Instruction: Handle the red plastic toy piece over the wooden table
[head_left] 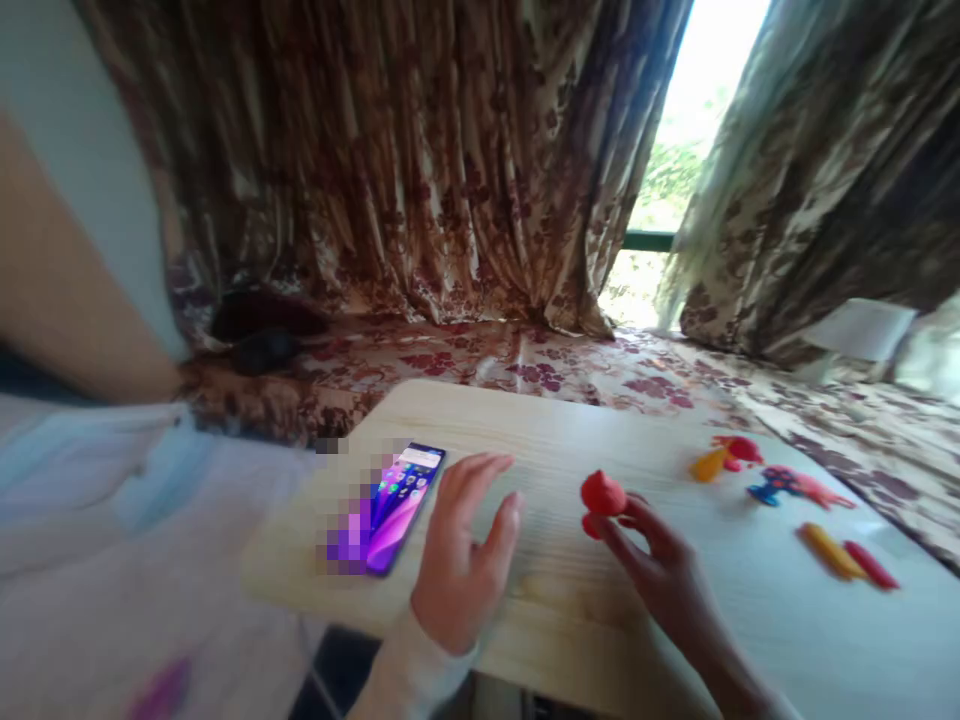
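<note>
Between the thumb and fingers of my right hand (652,550) is a red clay piece (602,493), rounded with a small pointed top. A smaller red lump shows just beneath it, beside my thumb tip; whether the two are joined I cannot tell. My left hand (469,555) hovers over the table's middle, fingers stretched and thumb apart, holding nothing. Just left of it lies a phone (405,510) with its lit screen facing up, its left part covered by blurred squares.
On the right of the pale wooden table (525,420) lie a yellow stick (831,552), a red stick (870,566), a blue-and-red figure (784,484) and a yellow-and-red figure (724,457). Behind are a floral-covered seat (540,372), curtains (420,160) and a white lamp (862,328).
</note>
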